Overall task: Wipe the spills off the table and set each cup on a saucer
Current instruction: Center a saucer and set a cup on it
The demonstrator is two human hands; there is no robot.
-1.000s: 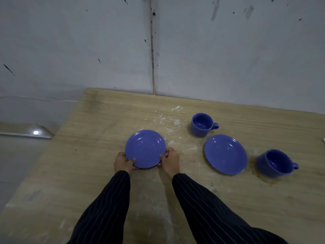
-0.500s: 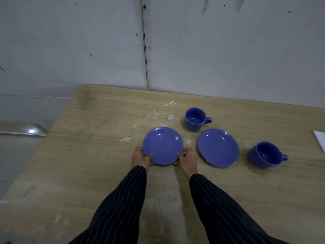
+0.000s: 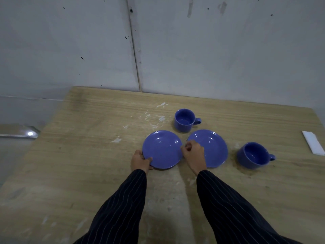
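Two blue saucers lie side by side on the wooden table (image 3: 73, 155). My left hand (image 3: 140, 160) grips the left saucer (image 3: 161, 148) at its near-left rim. My right hand (image 3: 192, 153) has its fingers curled at that saucer's right rim, in the gap beside the right saucer (image 3: 213, 147). One blue cup (image 3: 184, 120) stands behind the saucers, handle pointing right. A second blue cup (image 3: 252, 154) sits to the right in a brownish wet stain (image 3: 243, 170). White spill smears (image 3: 154, 118) spread behind and left of the saucers.
A white folded cloth or paper (image 3: 313, 144) lies near the table's right edge. A grey wall (image 3: 193, 50) rises straight behind the table. The table's left edge drops to the floor, where a small light (image 3: 30, 133) glows.
Both hands have slid the left saucer to the right, until it lies right beside the other saucer. The cups have stayed where they were.
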